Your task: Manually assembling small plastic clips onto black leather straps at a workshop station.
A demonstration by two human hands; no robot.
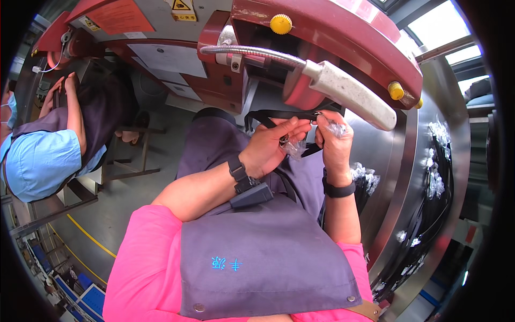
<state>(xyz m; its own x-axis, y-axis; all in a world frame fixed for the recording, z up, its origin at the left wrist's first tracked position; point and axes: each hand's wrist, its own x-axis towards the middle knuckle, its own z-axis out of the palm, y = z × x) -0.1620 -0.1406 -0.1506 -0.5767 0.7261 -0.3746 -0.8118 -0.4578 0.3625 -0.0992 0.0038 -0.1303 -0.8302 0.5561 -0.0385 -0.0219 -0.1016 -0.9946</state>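
In front of my lap both hands are on a narrow black strap (284,114), beside a dark red round wheel (303,83). My left hand (268,147) holds the strap between thumb and fingers, palm turned up, with crumpled clear plastic film (294,149) hanging below the fingertips. My right hand (335,145) pinches the strap's other part by a small shiny bit at the fingertips; more clear film bunches over those fingers. What exactly sits under the film is hidden.
A red machine (322,27) with yellow knobs stands ahead; its pale lamp (354,88) on a flexible metal neck hangs close above my right hand. Along the right, a metal tray (394,214) lies near black straps with film-wrapped ends (429,188). At left, a person in blue (45,155) sits.
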